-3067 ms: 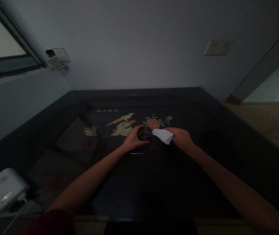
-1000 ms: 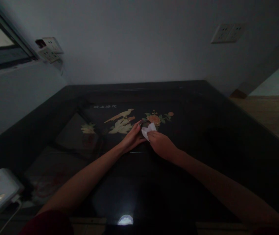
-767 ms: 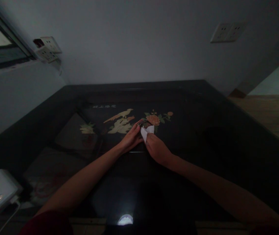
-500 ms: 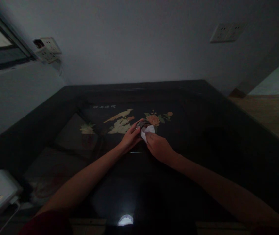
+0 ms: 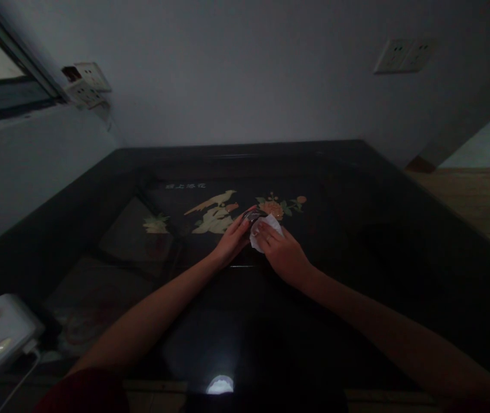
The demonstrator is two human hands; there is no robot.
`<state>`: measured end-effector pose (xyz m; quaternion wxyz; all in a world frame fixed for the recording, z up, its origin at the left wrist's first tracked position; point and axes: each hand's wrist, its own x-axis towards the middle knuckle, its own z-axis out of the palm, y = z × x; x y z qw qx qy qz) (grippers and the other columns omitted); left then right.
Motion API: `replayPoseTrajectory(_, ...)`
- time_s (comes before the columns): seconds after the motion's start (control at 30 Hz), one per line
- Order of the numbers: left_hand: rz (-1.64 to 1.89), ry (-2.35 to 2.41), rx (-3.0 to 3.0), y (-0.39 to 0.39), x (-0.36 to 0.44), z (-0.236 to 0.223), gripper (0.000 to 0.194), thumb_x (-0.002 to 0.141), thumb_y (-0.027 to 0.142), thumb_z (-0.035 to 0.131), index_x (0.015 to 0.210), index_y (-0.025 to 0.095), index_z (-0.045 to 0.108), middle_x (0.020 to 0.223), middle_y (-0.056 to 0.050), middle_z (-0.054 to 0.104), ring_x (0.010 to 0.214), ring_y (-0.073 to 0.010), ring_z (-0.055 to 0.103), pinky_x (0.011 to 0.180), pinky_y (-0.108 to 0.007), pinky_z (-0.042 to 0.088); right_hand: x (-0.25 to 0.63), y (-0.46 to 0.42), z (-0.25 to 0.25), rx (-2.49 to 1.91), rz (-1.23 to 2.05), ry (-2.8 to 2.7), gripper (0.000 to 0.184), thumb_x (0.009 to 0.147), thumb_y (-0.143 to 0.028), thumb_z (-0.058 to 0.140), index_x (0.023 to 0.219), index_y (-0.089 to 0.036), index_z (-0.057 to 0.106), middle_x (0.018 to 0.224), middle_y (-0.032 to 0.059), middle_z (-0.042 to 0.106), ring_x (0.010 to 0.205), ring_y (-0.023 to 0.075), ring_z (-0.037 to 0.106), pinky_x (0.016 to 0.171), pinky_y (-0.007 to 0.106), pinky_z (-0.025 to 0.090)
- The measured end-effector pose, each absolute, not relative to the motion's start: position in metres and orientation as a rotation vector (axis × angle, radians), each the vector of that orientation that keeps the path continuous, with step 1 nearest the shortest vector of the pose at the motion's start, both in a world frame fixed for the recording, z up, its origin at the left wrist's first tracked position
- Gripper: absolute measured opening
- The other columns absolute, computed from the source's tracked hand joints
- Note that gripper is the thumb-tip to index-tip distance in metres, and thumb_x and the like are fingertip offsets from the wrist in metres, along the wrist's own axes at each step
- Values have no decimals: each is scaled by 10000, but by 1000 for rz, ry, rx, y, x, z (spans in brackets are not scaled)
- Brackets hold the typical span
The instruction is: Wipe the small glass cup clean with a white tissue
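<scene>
My left hand (image 5: 233, 238) is wrapped around a small dark, shiny object (image 5: 254, 215), whose kind I cannot make out in the dim light. Against its near right side, my right hand (image 5: 282, 249) presses a crumpled white tissue (image 5: 257, 240), fingers closed over it. Both hands meet above the middle of a glossy black table (image 5: 296, 321). Beneath and beyond them, the tabletop carries a picture of a bird (image 5: 214, 201) and flowers (image 5: 273, 207).
A white box-shaped device (image 5: 2, 332) with a cable sits at the lower left. The wall (image 5: 236, 74) rises behind the table, with sockets (image 5: 404, 55) at the right and more sockets (image 5: 88, 86) at the left. Wooden floor (image 5: 486, 201) shows at the right.
My right hand has shifted slightly and its fingers now lie flatter over the tissue, which is spread wider. The dark object is tilted a little differently in my left hand.
</scene>
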<state>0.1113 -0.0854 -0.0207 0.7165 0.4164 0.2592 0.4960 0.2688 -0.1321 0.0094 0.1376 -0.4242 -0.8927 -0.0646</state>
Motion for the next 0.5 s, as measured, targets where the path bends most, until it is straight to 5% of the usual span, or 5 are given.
replayPoseTrajectory(0.1,1076,571,915,-84,111,-22,528,827,373,611,1327,272,479,1296,-63,571,1150,-219,534,962,-327,395,265,-132,2,-1174,57,-2517,418,852,-26,386,1246,-51,522,1308,196,552,1264,244,472,993,391,452)
replayPoseTrajectory(0.3,1040,589,908,-85,109,-17,559,818,382,621,1341,271,460,1283,-69,578,1130,-207,541,931,-302,403,257,-135,-7,-1127,584,-2141,210,859,-90,410,996,-106,569,964,141,678,908,219,648,799,338,523)
replayPoseTrajectory(0.5,1037,601,897,-86,109,-14,567,810,373,633,1339,262,463,1270,-74,580,1112,-205,549,923,-304,412,260,-132,-9,-1120,603,-2149,188,854,-93,436,983,-108,572,951,135,675,878,210,642,774,322,513)
